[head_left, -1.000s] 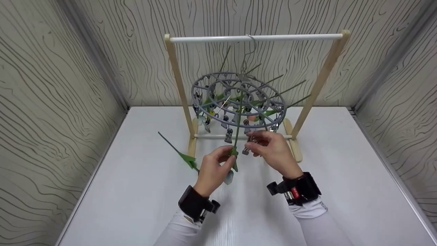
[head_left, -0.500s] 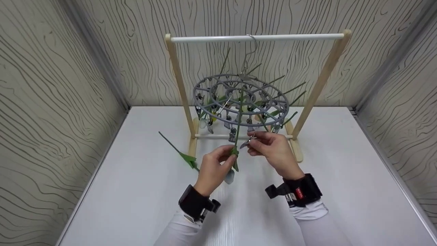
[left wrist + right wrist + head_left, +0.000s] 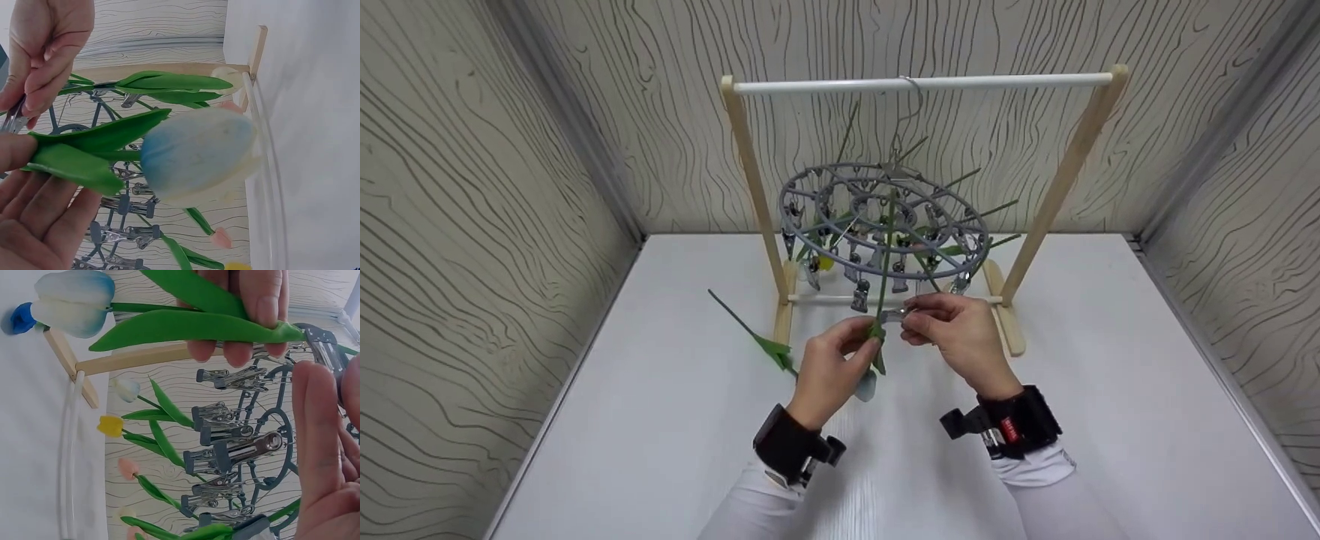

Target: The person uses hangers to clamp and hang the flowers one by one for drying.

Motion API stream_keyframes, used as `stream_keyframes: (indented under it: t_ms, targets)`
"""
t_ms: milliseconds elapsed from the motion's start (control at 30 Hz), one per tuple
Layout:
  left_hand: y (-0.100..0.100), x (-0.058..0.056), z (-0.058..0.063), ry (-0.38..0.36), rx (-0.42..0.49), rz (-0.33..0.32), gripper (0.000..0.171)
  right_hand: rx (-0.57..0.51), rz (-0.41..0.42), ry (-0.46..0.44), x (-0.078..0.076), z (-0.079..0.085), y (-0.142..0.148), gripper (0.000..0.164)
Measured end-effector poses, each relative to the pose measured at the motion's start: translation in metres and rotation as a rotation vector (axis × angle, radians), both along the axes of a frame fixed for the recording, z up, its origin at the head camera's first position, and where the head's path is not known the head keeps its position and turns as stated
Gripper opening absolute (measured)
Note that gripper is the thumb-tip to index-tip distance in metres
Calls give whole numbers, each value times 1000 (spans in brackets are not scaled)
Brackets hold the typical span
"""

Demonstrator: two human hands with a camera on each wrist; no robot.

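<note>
A white-and-blue tulip (image 3: pixel 197 154) hangs bloom-down from my left hand (image 3: pixel 832 367), whose thumb and fingers pinch it where leaves meet stem. Its stem rises in front of a round grey clip hanger (image 3: pixel 915 277). My right hand (image 3: pixel 960 330) pinches one of the hanger's metal clips (image 3: pixel 323 346) between thumb and fingers. The clip lies at the stem just above the leaves; whether its jaws touch the stem is hard to tell. Several other tulips, among them a yellow tulip (image 3: pixel 110 426) and a pink tulip (image 3: pixel 128 468), hang from clips behind.
The hanger hooks onto the white bar (image 3: pixel 825 86) of a wooden stand (image 3: pixel 754 165). Another tulip (image 3: pixel 771 349) lies on the white table (image 3: pixel 660 435), left of my left hand; its blue bloom (image 3: pixel 23 318) shows in the right wrist view. Patterned panels enclose the back and sides.
My right hand has turned the clip from pointing down to sideways and brought it left against the tulip stem. The hanger has swayed slightly. My left hand stays put.
</note>
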State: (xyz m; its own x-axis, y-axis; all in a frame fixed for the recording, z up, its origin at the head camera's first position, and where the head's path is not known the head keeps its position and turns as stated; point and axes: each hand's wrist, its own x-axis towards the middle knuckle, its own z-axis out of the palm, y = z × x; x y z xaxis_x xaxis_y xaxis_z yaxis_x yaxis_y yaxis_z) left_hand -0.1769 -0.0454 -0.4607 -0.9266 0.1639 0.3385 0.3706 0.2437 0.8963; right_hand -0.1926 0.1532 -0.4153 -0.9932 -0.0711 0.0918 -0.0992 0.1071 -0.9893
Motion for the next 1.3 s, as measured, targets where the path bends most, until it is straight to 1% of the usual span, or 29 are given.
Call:
stream_keyframes:
  t_ms: [200, 433, 567, 733, 833, 1000, 1167, 1300]
  targets:
    - [0, 1, -1, 6, 14, 21, 26, -21, -52, 65, 1, -2, -3, 20]
    - [2, 1, -1, 5, 13, 17, 25, -22, -115, 77, 2, -2, -5, 12]
    - [3, 2, 2, 8, 8, 11, 24, -8, -122, 83, 2, -3, -5, 12]
    - [5, 2, 3, 8, 13, -12, 24, 2, -112, 83, 2, -4, -6, 14]
    - [6, 1, 3, 5, 10, -12, 24, 3, -95, 67, 1, -4, -5, 15]
    - [7, 0, 2, 16, -6, -4, 23, 22, -54, 34, 0, -3, -2, 19]
    - [8, 1, 1, 45, -14, -4, 23, 40, -11, 13, 0, -1, 2, 23]
    - [10, 0, -1, 32, -12, -12, 22, 72, 26, 19, -1, -2, 4, 28]
